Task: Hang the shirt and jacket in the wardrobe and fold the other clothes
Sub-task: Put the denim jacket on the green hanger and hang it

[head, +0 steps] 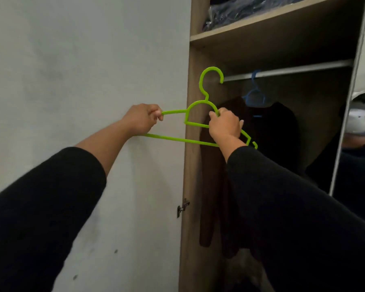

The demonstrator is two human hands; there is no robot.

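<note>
An empty lime-green plastic hanger (198, 123) is held up in front of the open wardrobe's left edge. My left hand (141, 120) grips its left end. My right hand (226, 126) grips its right shoulder near the neck. The hook sits just left of the metal rail (293, 70), not on it. Inside, a dark brown garment (272, 131) hangs from a blue hanger (255, 95) on that rail, one sleeve dangling low behind my right arm.
The wardrobe's wooden side panel (190, 186) stands upright with a small metal latch (182, 207). A shelf (272, 24) above the rail holds dark folded items in plastic. A white wall (82, 81) fills the left. A mirror edge (346, 123) is at right.
</note>
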